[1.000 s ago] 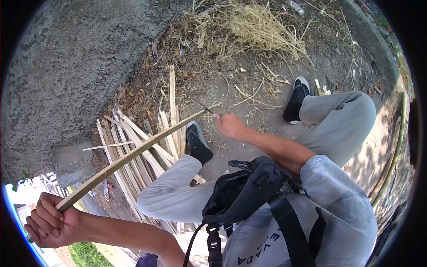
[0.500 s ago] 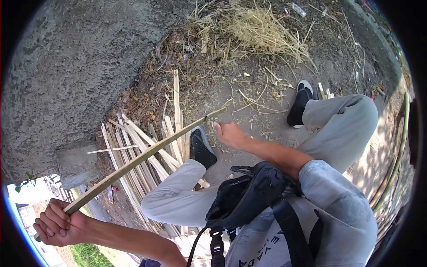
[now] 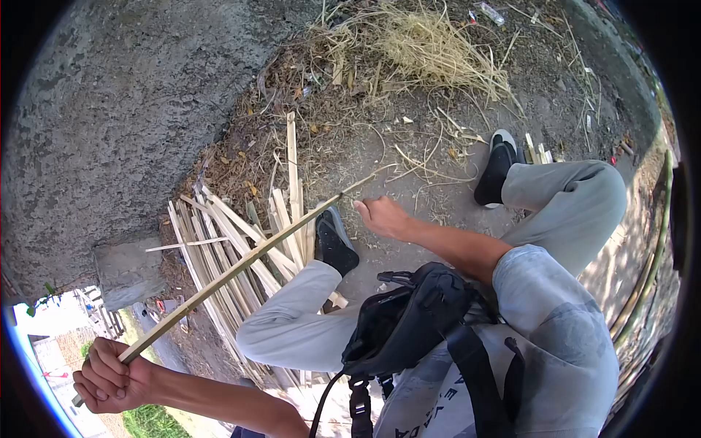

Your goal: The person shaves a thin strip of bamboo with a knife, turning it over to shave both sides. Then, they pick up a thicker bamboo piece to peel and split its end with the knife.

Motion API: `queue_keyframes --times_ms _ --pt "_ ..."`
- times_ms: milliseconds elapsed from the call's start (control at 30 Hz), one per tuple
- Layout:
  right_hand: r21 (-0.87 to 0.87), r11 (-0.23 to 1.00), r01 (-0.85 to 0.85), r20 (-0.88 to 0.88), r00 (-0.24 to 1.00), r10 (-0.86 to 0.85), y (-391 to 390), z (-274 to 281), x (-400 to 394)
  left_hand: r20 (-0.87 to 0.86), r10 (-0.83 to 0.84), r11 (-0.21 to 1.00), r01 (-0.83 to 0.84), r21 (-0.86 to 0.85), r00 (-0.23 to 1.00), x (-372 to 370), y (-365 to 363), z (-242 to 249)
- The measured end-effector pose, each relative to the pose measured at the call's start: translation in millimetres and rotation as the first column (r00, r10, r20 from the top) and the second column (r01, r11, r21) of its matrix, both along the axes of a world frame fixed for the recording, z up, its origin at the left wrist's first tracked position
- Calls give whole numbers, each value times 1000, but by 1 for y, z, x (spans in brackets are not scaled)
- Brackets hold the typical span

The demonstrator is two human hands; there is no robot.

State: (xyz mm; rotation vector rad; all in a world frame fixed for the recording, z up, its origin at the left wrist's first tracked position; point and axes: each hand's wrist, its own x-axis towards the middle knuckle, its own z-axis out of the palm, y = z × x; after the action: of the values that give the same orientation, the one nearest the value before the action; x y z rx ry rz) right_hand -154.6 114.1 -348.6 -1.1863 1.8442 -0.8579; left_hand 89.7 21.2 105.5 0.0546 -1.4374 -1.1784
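Observation:
My left hand (image 3: 113, 376) is closed around the lower end of a long, narrow bamboo strip (image 3: 248, 259). The strip slants from the lower left up across the view and thins to a curling tip near the middle. Beside its upper part is my right hand (image 3: 385, 217), closed, thumb toward the strip. A small dark mark (image 3: 340, 194) shows on the strip close to that thumb. Whatever the right fingers hold is hidden from view.
Split bamboo pieces (image 3: 226, 255) lie piled by my left shoe (image 3: 334, 241). Pale shavings (image 3: 431, 51) form a heap at the top. A rough concrete wall (image 3: 131, 109) rises at the left. A black bag (image 3: 409, 321) hangs at my front.
My left hand has moved slightly right with the bamboo strip, whose tip reaches farther past my right hand. The right hand has hardly moved, and the whole view has shifted a little.

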Motion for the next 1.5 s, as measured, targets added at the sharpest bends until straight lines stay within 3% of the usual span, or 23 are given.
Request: queue_keyframes --times_ms 200,267,367,467,633,700,733,767,900,1000,1100,1233,1300,1400,1500 --pt "342 938 47 9 999 -54 23 -80 -30 -80 -143 990 142 -17 986 -3 -3 -3" --pt "212 974 74 -16 997 -73 11 -61 -30 -82 -100 995 98 -26 992 -14 3 -2" --pt "-29 998 57 -16 998 -57 -4 -21 3 -30 -292 953 294 72 956 -14 2 1" --pt "-72 995 62 30 998 -60 -11 23 13 -57 -136 990 137 11 989 -6 -3 1" --pt "303 946 116 -135 988 -78 45 -104 -18 -61 -99 995 100 -1 993 4 -7 -1" --pt "305 946 115 -194 979 -56 67 -122 -24 -65 -69 998 68 -17 996 -7 -1 -2" --pt "321 942 103 -161 985 -53 63 -119 -23 -74 -33 999 31 -32 997 -11 0 -2" --pt "344 935 83 -124 991 -42 60 -115 -19 -34 -128 992 128 -4 991 -4 -5 1" --pt "337 938 86 -87 994 -60 55 -60 -11 -20 -69 997 68 -19 997 -14 -8 3" --pt "389 919 71 -73 996 -46 52 -63 -16 -9 -78 997 78 -15 997 -15 -12 4" --pt "453 888 83 -160 987 -11 74 -116 -32 -11 -77 997 77 -8 997 -16 -10 3" --pt "446 893 57 -137 991 5 65 -68 -34 -19 -174 984 175 18 985 -18 -14 6" --pt "395 917 52 -153 988 10 57 -48 -31 -28 -139 990 139 -7 990 -22 -13 4" --pt "440 892 103 -141 989 -45 59 -56 -24 -30 -152 988 151 -13 988 -23 -11 1" --pt "509 850 138 -108 990 -95 73 -89 -35 -32 328 945 -328 4 944 -32 -9 0"
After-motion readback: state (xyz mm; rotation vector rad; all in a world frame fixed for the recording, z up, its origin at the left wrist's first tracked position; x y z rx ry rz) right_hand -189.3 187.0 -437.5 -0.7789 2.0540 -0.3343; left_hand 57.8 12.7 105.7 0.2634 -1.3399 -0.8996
